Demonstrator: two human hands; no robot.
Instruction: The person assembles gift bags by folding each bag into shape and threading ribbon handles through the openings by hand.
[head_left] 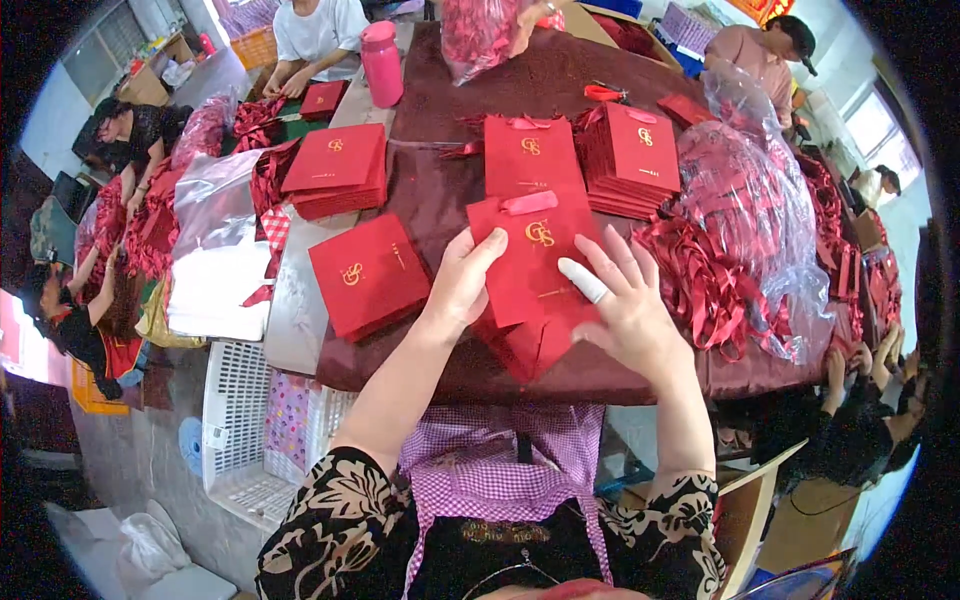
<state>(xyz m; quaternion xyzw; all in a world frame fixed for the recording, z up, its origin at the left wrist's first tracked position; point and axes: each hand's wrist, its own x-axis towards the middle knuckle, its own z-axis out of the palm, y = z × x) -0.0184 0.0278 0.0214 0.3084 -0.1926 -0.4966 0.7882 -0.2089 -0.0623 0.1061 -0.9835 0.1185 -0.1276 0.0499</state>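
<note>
My left hand (pixel 465 272) grips a red paper gift bag (pixel 522 280) by its left edge, thumb on the front. Gold print and a pink ribbon (pixel 530 204) show on this bag. My right hand (pixel 632 308) is open over the bag's right side, fingers spread, with a white cover on one finger. Under the held bag, more red paper points toward me; whether it is a separate bag I cannot tell. Just beyond lies another red bag (pixel 533 160) with a ribbon. A stack of ribboned bags (pixel 640 160) stands to its right.
Left of my hands are two piles of red bags (pixel 335 160) (pixel 368 275). Loose red ribbons (pixel 700 285) and a clear plastic bag of ribbons (pixel 745 190) lie right. Farther off are a pink bottle (pixel 381 70) and red-handled snips (pixel 605 92). Several people work around the table.
</note>
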